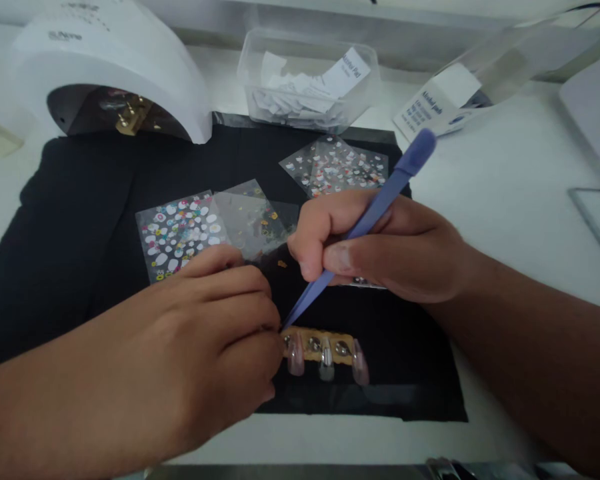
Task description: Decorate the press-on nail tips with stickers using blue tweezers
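Right hand (380,247): closed in a pen grip on a blue stylus tool (365,223); the tool is slanted, capped end up and away, tip down at the left end of a nail-tip holder strip (317,347).

Left hand (200,333): fingers curled together, fingertips pressed onto the left end of the strip; whether anything is pinched between them cannot be told.

Nail-tip holder strip: gold-coloured, laid flat on the black mat (70,233), near its front edge, just below both hands. Three false nail tips (325,363) are seen on it, pointing toward the person.

Handling, as judged: the strip is light and stiff and easily shifted, so it is best held down at an end; the nail tips are small, smooth and likely to pop off, so their faces are better left untouched.

Beyond the hands, on the mat: a sticker sheet of white shapes (180,233), a clear sheet (253,217) beside it, and another decal sheet (337,167) farther back.

Rear of the worktop (505,200): a white nail lamp (115,73), a clear tub of paper pads (307,80) and an alcohol pad box (437,107).
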`<state>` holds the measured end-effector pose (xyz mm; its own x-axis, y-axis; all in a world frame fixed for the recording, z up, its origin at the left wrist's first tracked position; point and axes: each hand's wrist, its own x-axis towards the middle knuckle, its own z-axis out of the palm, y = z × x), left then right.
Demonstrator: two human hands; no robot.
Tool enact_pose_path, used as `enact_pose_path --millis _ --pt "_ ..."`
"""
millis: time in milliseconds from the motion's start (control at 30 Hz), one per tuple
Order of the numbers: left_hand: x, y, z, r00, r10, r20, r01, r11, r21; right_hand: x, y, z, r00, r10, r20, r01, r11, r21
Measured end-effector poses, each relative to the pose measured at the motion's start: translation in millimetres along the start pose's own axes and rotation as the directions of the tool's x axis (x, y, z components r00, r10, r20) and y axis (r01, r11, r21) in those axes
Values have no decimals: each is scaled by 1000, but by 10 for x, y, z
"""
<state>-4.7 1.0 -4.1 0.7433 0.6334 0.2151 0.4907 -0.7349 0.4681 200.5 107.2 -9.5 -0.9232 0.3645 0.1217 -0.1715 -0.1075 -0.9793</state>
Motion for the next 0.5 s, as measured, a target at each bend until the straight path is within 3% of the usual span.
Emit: enact_pose_path --millis 267,500 --pt "-13 -20 14 1000 6 7 -6 999 -38 -4 -35 14 999 33 -40 -36 997 -67" --pt "-18 -14 -24 997 -45 63 50 996 -79 -8 -37 -61 997 -3 -71 5 1000 17"
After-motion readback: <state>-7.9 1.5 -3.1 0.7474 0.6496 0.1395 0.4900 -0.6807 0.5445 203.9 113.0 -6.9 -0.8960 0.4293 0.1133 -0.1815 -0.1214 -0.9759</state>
